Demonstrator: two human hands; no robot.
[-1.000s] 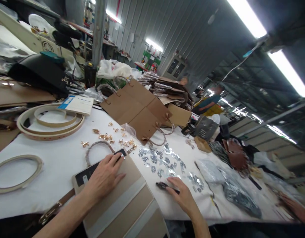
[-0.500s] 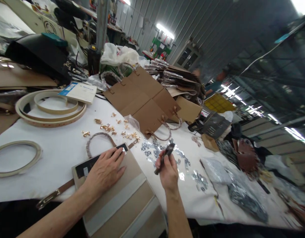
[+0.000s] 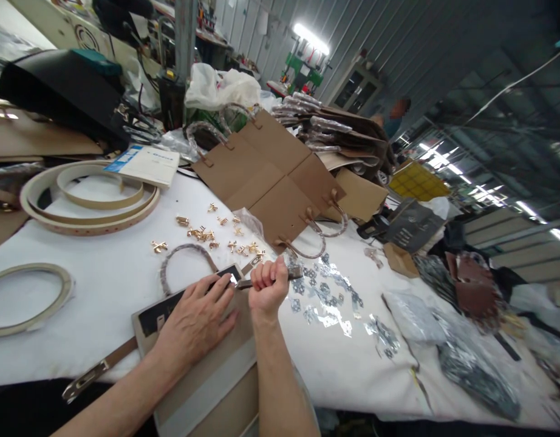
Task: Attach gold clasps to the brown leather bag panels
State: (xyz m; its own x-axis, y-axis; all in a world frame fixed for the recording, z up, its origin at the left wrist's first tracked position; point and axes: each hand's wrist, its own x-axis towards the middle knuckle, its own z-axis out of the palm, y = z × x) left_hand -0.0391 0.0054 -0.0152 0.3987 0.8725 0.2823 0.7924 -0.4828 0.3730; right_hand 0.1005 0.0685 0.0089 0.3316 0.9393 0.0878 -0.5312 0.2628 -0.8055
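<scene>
My left hand point(image 3: 195, 318) lies flat on a taupe bag piece point(image 3: 207, 385), its fingers stretched toward the dark strip along the top edge. Just past the fingertips a small shiny metal plate point(image 3: 235, 280) shows on that strip. My right hand point(image 3: 268, 288) is closed around a dark bar-like tool point(image 3: 294, 273); the tool's narrow end reaches the plate, though exact contact is unclear. A wrapped loop handle point(image 3: 164, 267) rises from the bag piece. From its left side extends a brown strap point(image 3: 120, 352) with a metal fitting point(image 3: 85, 380).
Gold-coloured fittings point(image 3: 201, 233) lie beyond the bag piece. Thin silvery plates point(image 3: 328, 297) are scattered to the right. Rolls of tape point(image 3: 91, 229) and a booklet point(image 3: 146, 165) are at left. A brown bag panel point(image 3: 266, 176) lies ahead; a person point(image 3: 393, 118) is farther back.
My right hand has moved left and turned, bringing the tool from above the scattered plates to the small plate on the bag piece. My left hand stays on the bag piece.
</scene>
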